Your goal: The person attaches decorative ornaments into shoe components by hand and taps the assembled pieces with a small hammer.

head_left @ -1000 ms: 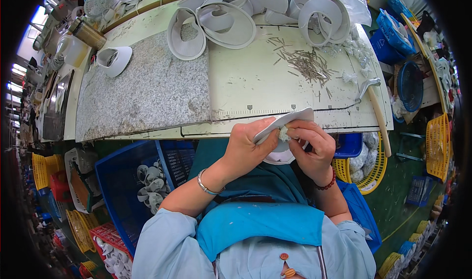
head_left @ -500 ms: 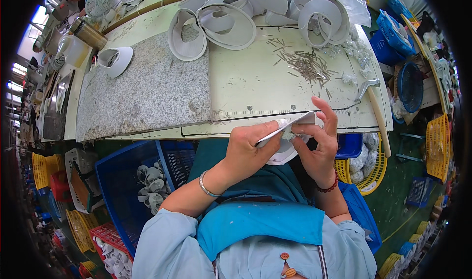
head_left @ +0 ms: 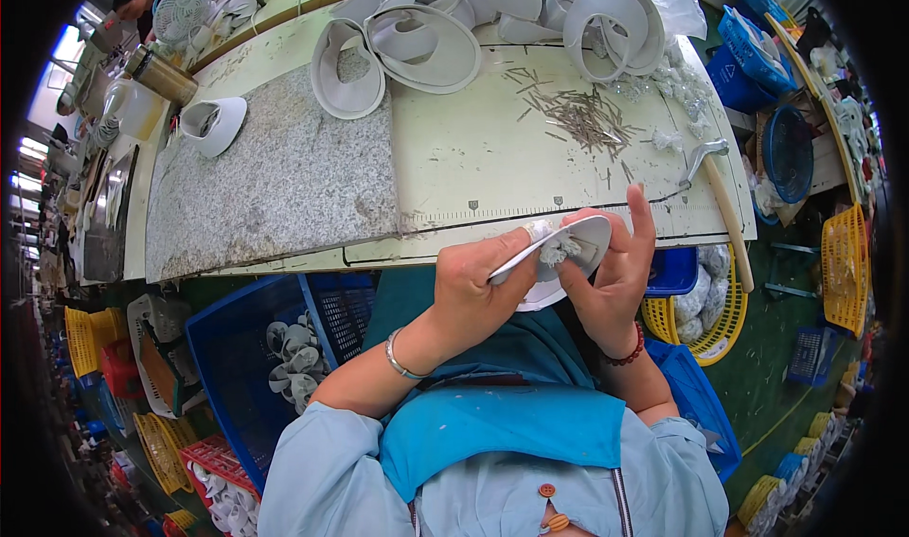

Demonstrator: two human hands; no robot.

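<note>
A white, flared ring-shaped piece [head_left: 595, 234] is held between both hands just off the table's near edge. My left hand [head_left: 473, 277] pinches its left rim, with thumb on top and a white wrapping on the thumb. My right hand [head_left: 611, 286] grips the other side, its thumb inside the opening and one finger raised. Next to that thumb, within the piece, sits a fluffy whitish wad [head_left: 559, 249]. Several similar white pieces [head_left: 426, 49] are heaped at the table's far side. Another white piece [head_left: 225, 126] rests on a speckled stone slab [head_left: 275, 187].
On the table [head_left: 445, 158] lie a pile of thin brownish sticks [head_left: 589, 122], clear scraps [head_left: 684, 87] and a wooden-handled hammer [head_left: 727, 210]. Below stand a blue crate [head_left: 227, 338] with white pieces and a yellow basket [head_left: 724, 333] with bagged items. Another person [head_left: 137, 2] is at far left.
The white piece has turned in my hands so its opening and the wad inside show more. My right fingers have shifted around its rim, and the thumb reaches in.
</note>
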